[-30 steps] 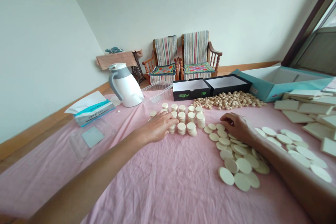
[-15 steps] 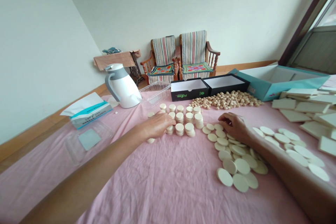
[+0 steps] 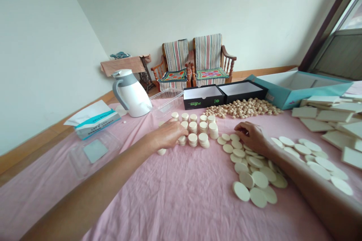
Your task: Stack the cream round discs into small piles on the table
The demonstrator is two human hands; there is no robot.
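My left hand (image 3: 169,134) lies over the left end of several short stacks of small cream discs (image 3: 198,128) on the pink cloth, fingers curled round one stack. A single small disc (image 3: 162,151) lies just below that hand. My right hand (image 3: 251,135) rests on the top edge of a loose spread of larger cream discs (image 3: 254,169), fingers bent in a pinch on one or two of them. What exactly sits in each hand is partly hidden by the fingers.
A white jug (image 3: 130,92), a tissue pack (image 3: 93,118) and clear plastic lids (image 3: 96,150) are at the left. Behind the stacks are two black boxes (image 3: 223,94), a heap of tan pellets (image 3: 243,107), a teal box (image 3: 299,86) and square cream tiles (image 3: 330,116). Two armchairs (image 3: 195,62) stand by the wall.
My left hand drew back slightly toward me over the stacks, and one small disc now lies loose below it. My right hand has hardly moved. The view shifted a little to the right.
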